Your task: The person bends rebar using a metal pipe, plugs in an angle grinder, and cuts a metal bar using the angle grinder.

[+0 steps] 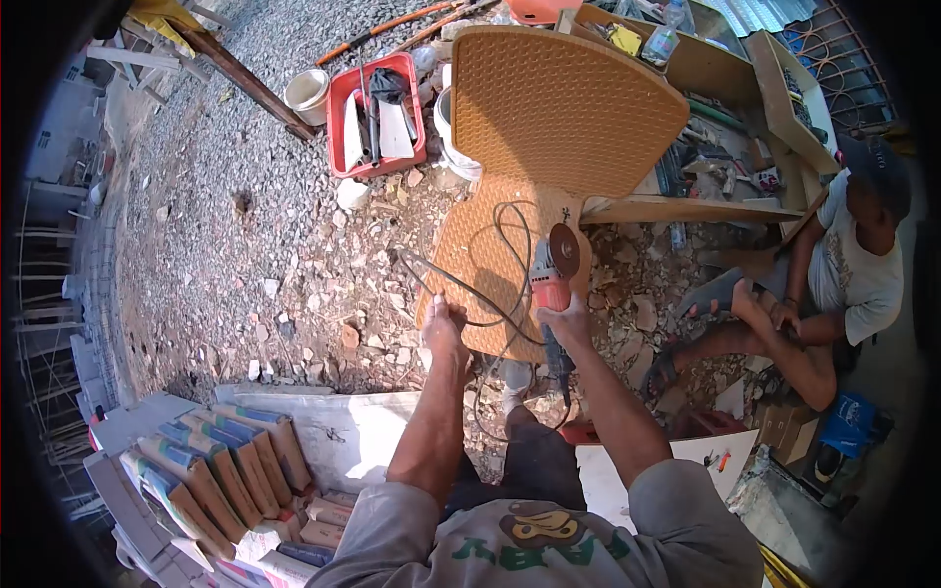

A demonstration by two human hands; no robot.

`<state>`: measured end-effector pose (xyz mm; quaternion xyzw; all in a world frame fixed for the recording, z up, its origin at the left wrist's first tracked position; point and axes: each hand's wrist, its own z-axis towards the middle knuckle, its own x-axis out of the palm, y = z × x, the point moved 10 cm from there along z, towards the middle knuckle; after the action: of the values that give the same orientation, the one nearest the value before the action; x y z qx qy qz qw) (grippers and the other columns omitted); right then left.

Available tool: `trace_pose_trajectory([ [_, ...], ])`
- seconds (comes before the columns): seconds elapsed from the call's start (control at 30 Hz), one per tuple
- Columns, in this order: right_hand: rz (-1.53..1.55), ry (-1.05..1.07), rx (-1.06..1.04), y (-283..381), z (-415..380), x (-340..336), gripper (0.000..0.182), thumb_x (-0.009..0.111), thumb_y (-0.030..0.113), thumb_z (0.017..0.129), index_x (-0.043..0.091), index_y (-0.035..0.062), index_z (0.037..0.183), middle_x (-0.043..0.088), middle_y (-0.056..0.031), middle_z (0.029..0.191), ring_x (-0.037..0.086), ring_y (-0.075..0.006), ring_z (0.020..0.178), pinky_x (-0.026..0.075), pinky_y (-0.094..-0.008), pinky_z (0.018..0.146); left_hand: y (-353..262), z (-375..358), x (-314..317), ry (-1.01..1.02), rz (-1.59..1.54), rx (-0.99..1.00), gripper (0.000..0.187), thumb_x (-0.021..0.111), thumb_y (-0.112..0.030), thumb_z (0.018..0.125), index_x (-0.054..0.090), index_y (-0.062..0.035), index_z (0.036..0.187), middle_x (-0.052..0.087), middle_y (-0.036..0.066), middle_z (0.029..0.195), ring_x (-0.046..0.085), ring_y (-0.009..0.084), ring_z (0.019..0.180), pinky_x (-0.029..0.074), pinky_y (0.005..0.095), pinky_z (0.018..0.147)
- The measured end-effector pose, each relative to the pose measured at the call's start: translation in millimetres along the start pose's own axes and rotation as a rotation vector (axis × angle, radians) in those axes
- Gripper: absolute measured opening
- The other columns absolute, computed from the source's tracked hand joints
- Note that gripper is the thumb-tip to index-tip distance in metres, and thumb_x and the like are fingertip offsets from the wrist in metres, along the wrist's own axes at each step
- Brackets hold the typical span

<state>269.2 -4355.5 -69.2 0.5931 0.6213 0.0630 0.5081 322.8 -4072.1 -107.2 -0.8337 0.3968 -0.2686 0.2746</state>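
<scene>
My right hand (567,321) is wrapped around the body of a red and dark angle grinder (549,290). The grinder's round brown disc (564,249) points away from me, above the seat of a tan woven-pattern plastic chair (569,108). A dark power cord (490,300) loops over the seat from the grinder. By the seat's left edge, my left hand (443,325) is closed, with the cord running into it; its fingertips are partly hidden. The chair's wide back lies farthest from me.
A red tub (420,147) holds pipes and white pieces, beside a white bucket (307,90). At right sits another person (863,255) near a wooden box of tools (696,210). Several packed bags (230,456) stand at lower left. Rubble and gravel (255,196) cover the ground.
</scene>
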Motion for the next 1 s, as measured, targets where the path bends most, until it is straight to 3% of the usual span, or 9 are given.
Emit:
trace_pose_trajectory([
  [0.1, -0.214, -0.072, 0.004, 5, 12, 2, 0.055, 0.078, 0.034, 0.057, 0.055, -0.0011, 0.094, 0.061, -0.0205, 0.090, 0.061, -0.0359, 0.083, 0.048, -0.0423, 0.074, 37, 40, -8, 0.101, 0.510, 0.003, 0.025, 0.050, -0.026, 0.096, 0.063, -0.0083, 0.108, 0.061, 0.002, 0.072, 0.059, 0.0137, 0.062, 0.050, 0.0288, 0.056],
  [0.13, -0.228, -0.092, -0.064, 7, 24, 8, 0.056, 0.076, 0.034, 0.058, 0.054, -0.0015, 0.095, 0.061, -0.0209, 0.092, 0.060, -0.0377, 0.086, 0.047, -0.0435, 0.076, 52, 73, -11, 0.102, 0.850, 0.316, 0.029, 0.052, -0.027, 0.094, 0.067, -0.0026, 0.092, 0.062, 0.004, 0.066, 0.061, 0.0159, 0.059, 0.050, 0.0326, 0.054],
  [0.2, -0.270, -0.111, -0.138, 9, 43, 20, 0.056, 0.075, 0.033, 0.060, 0.052, -0.0020, 0.097, 0.060, -0.0217, 0.095, 0.059, -0.0399, 0.089, 0.047, -0.0451, 0.078, 9, 42, 46, 0.245, 1.231, 0.348, 0.037, 0.056, -0.034, 0.086, 0.068, -0.0002, 0.079, 0.065, 0.020, 0.070, 0.066, 0.0332, 0.067, 0.050, 0.0420, 0.063],
  [0.4, -0.479, -0.252, -0.185, 46, 83, 42, 0.056, 0.076, 0.031, 0.064, 0.053, -0.0028, 0.102, 0.060, -0.0215, 0.096, 0.060, -0.0357, 0.089, 0.046, -0.0426, 0.079, 48, 68, 37, 0.301, 1.373, 0.321, 0.032, 0.057, -0.034, 0.085, 0.069, -0.0042, 0.085, 0.066, 0.019, 0.086, 0.065, 0.0357, 0.084, 0.051, 0.0439, 0.073],
  [0.53, -0.377, -0.238, -0.153, 41, 86, 72, 0.058, 0.075, 0.032, 0.068, 0.052, -0.0026, 0.108, 0.060, -0.0217, 0.100, 0.060, -0.0340, 0.092, 0.047, -0.0412, 0.080, 54, 56, 6, 0.510, 1.084, 0.166, 0.030, 0.055, -0.031, 0.084, 0.068, -0.0057, 0.092, 0.066, 0.016, 0.096, 0.065, 0.0306, 0.090, 0.051, 0.0414, 0.077],
  [0.63, -0.326, -0.162, -0.106, 7, 112, 83, 0.070, 0.074, 0.037, 0.069, 0.047, -0.0007, 0.122, 0.051, -0.0240, 0.121, 0.052, -0.0384, 0.110, 0.040, -0.0436, 0.095, 77, 35, -44, 0.701, 1.696, 0.201, 0.029, 0.054, -0.028, 0.082, 0.068, -0.0074, 0.096, 0.067, 0.014, 0.099, 0.065, 0.0288, 0.093, 0.051, 0.0398, 0.079],
  [0.7, -0.482, -0.156, -0.084, 10, 115, 76, 0.077, 0.070, 0.044, 0.072, 0.043, -0.0017, 0.127, 0.049, -0.0249, 0.127, 0.050, -0.0380, 0.116, 0.039, -0.0429, 0.097, 76, 13, -103, 0.696, 1.863, -0.065, 0.029, 0.055, -0.027, 0.079, 0.068, -0.0080, 0.096, 0.068, 0.013, 0.100, 0.065, 0.0281, 0.096, 0.051, 0.0400, 0.080],
  [0.8, -0.599, -0.068, -0.092, 35, 99, 70, 0.089, 0.064, 0.055, 0.075, 0.035, -0.0029, 0.135, 0.044, -0.0258, 0.134, 0.045, -0.0378, 0.122, 0.037, -0.0426, 0.100, 61, 5, -219, 0.323, 1.771, -0.217, 0.029, 0.053, -0.028, 0.081, 0.068, -0.0080, 0.096, 0.067, 0.017, 0.099, 0.065, 0.0309, 0.096, 0.050, 0.0429, 0.082],
  [1.0, -0.655, -0.076, -0.164, -15, 123, 49, 0.099, 0.060, 0.061, 0.076, 0.023, -0.0025, 0.142, 0.038, -0.0260, 0.139, 0.043, -0.0380, 0.125, 0.035, -0.0433, 0.102, 56, -90, -469, -0.715, 0.922, -0.202, 0.036, 0.058, -0.035, 0.086, 0.064, -0.0012, 0.098, 0.065, 0.024, 0.094, 0.062, 0.0403, 0.093, 0.048, 0.0447, 0.082],
])
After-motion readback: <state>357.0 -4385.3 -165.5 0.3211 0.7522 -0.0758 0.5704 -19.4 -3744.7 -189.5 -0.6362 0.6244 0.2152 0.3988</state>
